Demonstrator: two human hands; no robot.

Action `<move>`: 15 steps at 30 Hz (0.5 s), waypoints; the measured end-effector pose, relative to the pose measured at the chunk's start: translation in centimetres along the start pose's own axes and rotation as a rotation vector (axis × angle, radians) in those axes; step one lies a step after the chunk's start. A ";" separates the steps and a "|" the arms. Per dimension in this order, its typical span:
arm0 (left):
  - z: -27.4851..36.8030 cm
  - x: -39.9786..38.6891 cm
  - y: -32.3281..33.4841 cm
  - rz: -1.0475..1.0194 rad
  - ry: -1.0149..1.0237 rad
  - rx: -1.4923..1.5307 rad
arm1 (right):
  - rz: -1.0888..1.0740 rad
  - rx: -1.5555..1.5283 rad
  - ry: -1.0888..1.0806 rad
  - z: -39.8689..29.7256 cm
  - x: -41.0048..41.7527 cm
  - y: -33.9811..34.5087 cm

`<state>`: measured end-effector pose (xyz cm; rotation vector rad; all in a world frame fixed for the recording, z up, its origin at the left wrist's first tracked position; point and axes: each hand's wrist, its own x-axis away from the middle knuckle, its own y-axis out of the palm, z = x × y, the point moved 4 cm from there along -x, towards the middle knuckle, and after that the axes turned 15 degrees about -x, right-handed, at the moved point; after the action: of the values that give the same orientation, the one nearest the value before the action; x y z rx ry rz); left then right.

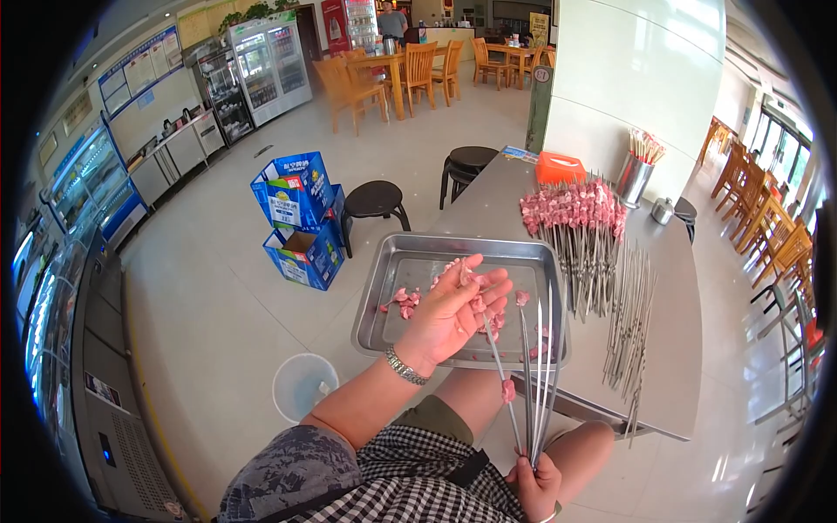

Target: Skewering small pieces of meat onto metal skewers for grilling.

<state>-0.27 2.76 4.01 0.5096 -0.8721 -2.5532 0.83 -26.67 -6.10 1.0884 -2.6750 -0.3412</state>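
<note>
My left hand (448,323), with a metal watch on its wrist, is palm up over a rectangular metal tray (400,267). Pieces of raw meat (476,302) are held in its fingers, at the upper part of a metal skewer (495,353). Lower on that skewer sits one meat cube (509,391). Down near my lap, my right hand (537,487) grips the lower ends of this skewer and several bare skewers (543,392), which fan upward. Loose meat chunks (407,302) lie in the tray; my left hand hides some of them.
On the metal table (667,366) lie a pile of meat-loaded skewers (575,208) and bare skewers (631,320). An orange tissue box (560,167), a metal canister of sticks (635,180) and a small lidded pot (662,210) stand behind. Blue cartons (302,252), a stool (373,199) and a bucket (297,386) are leftward.
</note>
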 end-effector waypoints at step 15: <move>0.2 0.8 0.9 -0.028 -0.004 -0.170 | -0.012 0.020 -0.005 0.6 -0.3 -0.3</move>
<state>-0.87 1.80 4.60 0.4673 -0.6455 -2.6245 1.07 -26.64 -6.78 1.1111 -2.6825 -0.3198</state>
